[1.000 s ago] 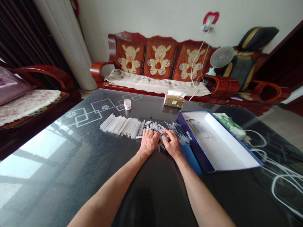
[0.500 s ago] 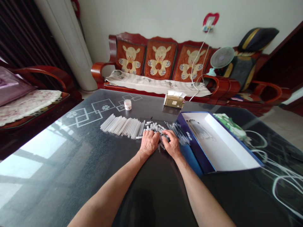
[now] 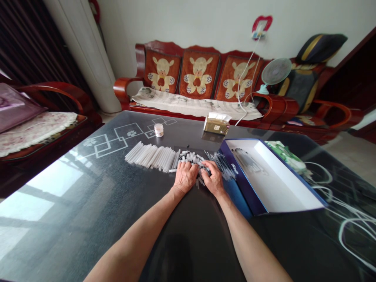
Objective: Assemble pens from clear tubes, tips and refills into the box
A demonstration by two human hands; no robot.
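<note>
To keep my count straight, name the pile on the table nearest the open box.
The thin dark sticks, right beside the blue box; the short pale pieces and long white tubes lie farther left.

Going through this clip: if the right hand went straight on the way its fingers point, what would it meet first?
The pile of small white pieces: the right hand's fingertips already seem to be at or on its edge, though depth is hard to judge from this view.
</note>
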